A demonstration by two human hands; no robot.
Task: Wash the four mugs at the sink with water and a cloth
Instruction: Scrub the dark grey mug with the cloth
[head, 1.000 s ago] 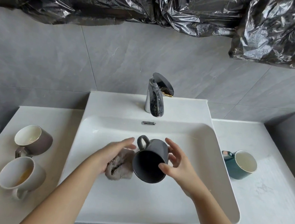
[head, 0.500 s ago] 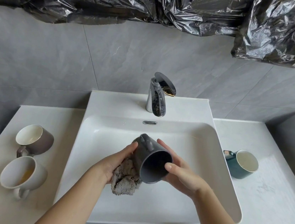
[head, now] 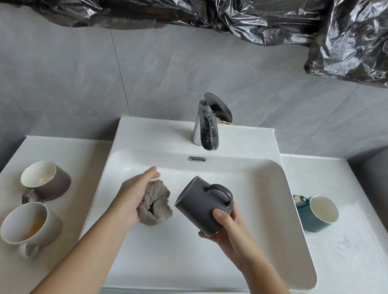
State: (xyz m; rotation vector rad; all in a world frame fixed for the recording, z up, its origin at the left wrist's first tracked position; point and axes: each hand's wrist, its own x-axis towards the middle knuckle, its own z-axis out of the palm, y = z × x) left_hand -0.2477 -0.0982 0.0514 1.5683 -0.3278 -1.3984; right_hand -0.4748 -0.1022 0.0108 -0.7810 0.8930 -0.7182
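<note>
Apart now where half a second ago they were pressed together, the grey cloth (head: 155, 206) and the dark grey mug (head: 201, 206) have separated over the sink (head: 288, 222): the left hand (head: 133, 196) has drawn leftward with the cloth and the right hand (head: 230, 228) has swung the mug to the right and turned it so the handle sits on top. The left hand holds the cloth bunched against its palm. The right hand grips the mug at its right end, thumb on the wall and fingers beneath. The mug lies tilted above the basin, its long axis running roughly left to right, so its free end faces the cloth just beside it; whether that end is the mouth or the base cannot be told. The left hand is the nearer one for the next wipe, which would likely be a short move rightward. Four mugs in all: the one in hand, a brown mug (head: 47, 180) and a cream mug (head: 32, 224) on the tabletop (head: 355, 276) to the left, and a teal mug (head: 316, 214) to the right. One cloth and one tap (head: 208, 124), with no water visibly running.
</note>
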